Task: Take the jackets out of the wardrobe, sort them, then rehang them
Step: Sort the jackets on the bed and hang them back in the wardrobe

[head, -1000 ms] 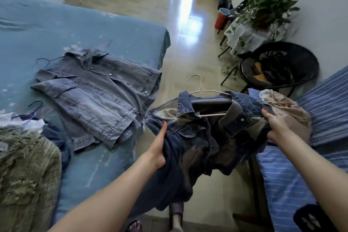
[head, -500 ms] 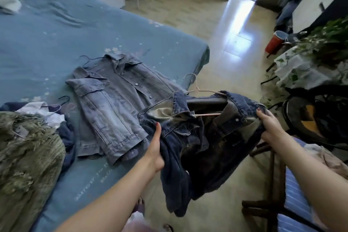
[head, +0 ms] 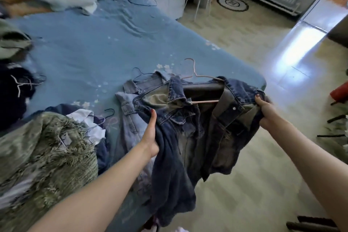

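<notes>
Denim, dark-washed: jacket (head: 190, 130) on its pale hanger (head: 195, 77), held in the air at the bed (head: 90, 49) edge, over the lighter denim jacket (head: 130, 111) lying there; step judged: sorting, laying down next, which calls for lowering it flat; left hand (head: 151, 133) and right hand (head: 263, 109) outstretched, each pinching a shoulder, fingers curled into cloth.
</notes>
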